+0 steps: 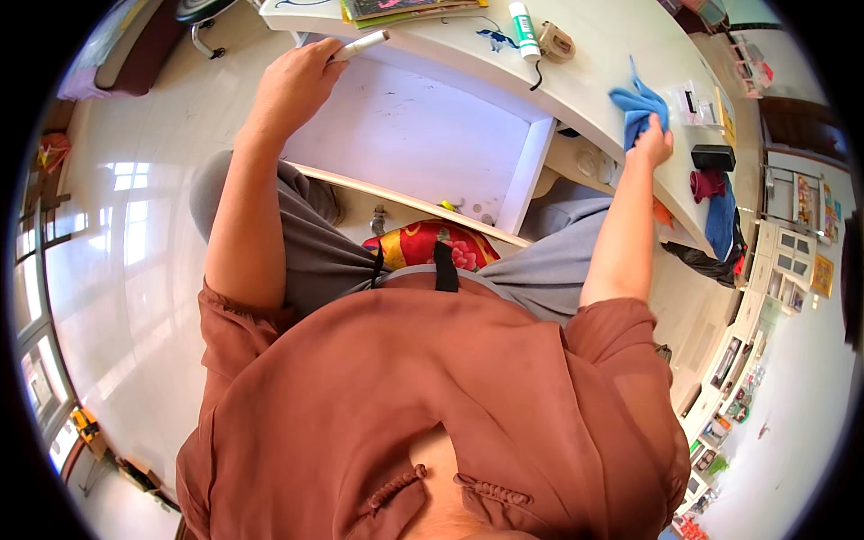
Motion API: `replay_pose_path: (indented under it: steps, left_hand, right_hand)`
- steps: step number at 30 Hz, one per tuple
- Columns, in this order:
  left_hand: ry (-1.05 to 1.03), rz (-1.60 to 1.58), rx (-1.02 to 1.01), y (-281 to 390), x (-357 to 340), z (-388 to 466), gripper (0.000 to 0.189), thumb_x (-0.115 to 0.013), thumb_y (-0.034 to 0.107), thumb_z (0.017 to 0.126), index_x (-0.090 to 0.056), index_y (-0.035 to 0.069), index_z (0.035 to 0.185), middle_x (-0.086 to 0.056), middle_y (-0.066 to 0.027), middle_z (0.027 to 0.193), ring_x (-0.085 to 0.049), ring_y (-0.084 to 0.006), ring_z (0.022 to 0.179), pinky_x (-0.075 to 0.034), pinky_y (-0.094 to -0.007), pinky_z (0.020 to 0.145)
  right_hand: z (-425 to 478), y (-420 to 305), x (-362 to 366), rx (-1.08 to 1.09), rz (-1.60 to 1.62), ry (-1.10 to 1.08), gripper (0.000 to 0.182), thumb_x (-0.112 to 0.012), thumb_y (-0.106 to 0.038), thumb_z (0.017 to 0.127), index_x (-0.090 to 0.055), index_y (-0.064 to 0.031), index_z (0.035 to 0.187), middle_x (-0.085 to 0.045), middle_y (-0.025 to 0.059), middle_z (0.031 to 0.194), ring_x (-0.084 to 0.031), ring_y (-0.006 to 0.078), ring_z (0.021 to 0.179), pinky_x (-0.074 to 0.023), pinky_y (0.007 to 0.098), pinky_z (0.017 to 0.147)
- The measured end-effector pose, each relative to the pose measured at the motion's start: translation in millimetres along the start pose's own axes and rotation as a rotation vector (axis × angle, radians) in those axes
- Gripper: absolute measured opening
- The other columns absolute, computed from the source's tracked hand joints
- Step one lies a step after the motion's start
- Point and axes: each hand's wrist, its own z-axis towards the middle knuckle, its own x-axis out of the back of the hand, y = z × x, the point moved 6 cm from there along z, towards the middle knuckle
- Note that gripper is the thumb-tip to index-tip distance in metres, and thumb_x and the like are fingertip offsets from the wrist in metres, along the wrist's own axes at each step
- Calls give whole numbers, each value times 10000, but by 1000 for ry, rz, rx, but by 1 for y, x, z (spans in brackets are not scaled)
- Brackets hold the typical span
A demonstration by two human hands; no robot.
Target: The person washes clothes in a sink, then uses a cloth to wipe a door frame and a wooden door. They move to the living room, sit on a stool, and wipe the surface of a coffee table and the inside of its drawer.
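Note:
My left hand [297,81] holds a white capped marker-like stick [359,46] above the left end of a pulled-out desk drawer [432,128]. Small bits lie along the drawer's front edge, and dark marks show on its pale bottom. On the right, my right hand [651,142] grips a blue cloth [640,106] over the white desk top [587,88]. A green and white glue stick [524,32] lies on the desk between my hands, beside a beige tape-measure-like case [557,42] with a dark cord.
Books [412,9] are stacked at the desk's far edge. A black box [713,158] and a clear holder [695,103] sit right of the cloth. Dark red and blue fabric [721,212] hangs over the desk end. Below the drawer is a red floral cushion [432,244].

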Motion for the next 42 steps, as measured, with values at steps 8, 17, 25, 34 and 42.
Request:
replay_pose_path:
  steps: [8,17,25,34,42]
  left_hand:
    - [8,-70,-101,-6,3,9,202,-606,230,921,-613,66,1039,-610,-181,769,-603,-375,739,-449,-472,670]
    - [-47,-100,-101,-8,14,32,178,-596,201,889,-630,26,877,-639,-231,816,-628,-421,810,-491,-492,713]
    - [-11,6,14,-36,19,28,146,-586,179,869,-631,41,879,-641,-227,802,-624,-432,806,-495,-509,718]
    - [18,-18,17,-45,20,31,126,-592,158,857,-630,46,897,-642,-219,825,-622,-424,827,-490,-509,733]
    - [192,84,-216,-12,0,48,83,-690,181,797,-697,100,782,-590,-126,851,-570,-299,929,-474,-412,788]
  right_hand:
    - [-257,-76,-7,98,307,-382,351,-668,-102,871,-614,-8,1204,-645,78,1092,-642,212,969,-493,347,918]
    - [-280,71,-71,-353,-124,-535,212,-590,-218,902,-621,-91,1070,-639,102,943,-640,212,758,-553,373,667]
    - [-338,79,-170,462,-752,-604,454,-652,-195,717,-660,-166,1171,-623,159,1155,-534,354,1131,-358,466,1049]
    - [-346,63,-193,-2,-157,-769,271,-649,-138,776,-690,-33,1022,-701,180,921,-659,315,921,-499,386,846]
    - [-275,108,-103,-249,-205,-513,235,-658,-147,844,-654,10,1018,-682,102,889,-633,182,778,-511,319,689]
